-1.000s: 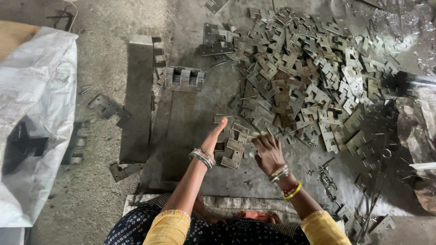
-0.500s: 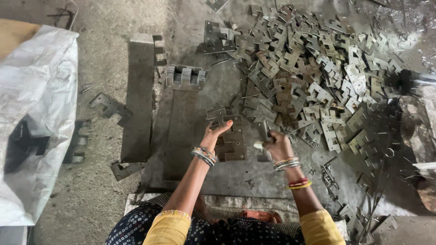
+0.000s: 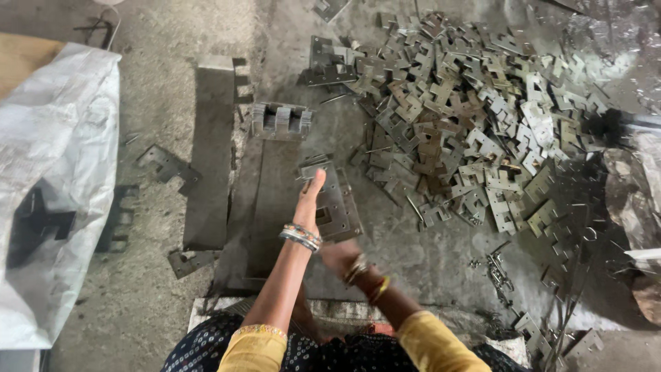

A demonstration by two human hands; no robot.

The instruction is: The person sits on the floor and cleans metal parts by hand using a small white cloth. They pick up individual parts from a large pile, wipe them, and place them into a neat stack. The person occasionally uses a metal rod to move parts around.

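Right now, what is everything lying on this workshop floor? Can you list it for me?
metal plates: too many to count, grey-brown, heaped on the floor at upper right
small stack of plates: one, grey, under the left hand
upright row of plates: one, grey, beyond the stack
long flat bar: one, grey, left of centre
white sack: one, far left
left hand: on the stack, bangles at the wrist
right hand: blurred, near the stack's near edge, grip unclear

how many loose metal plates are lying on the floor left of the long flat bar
3, though more may be hidden. One notched plate lies beside the white sack, one dark plate sits lower at the sack's edge, and one small plate lies below the long flat bar.
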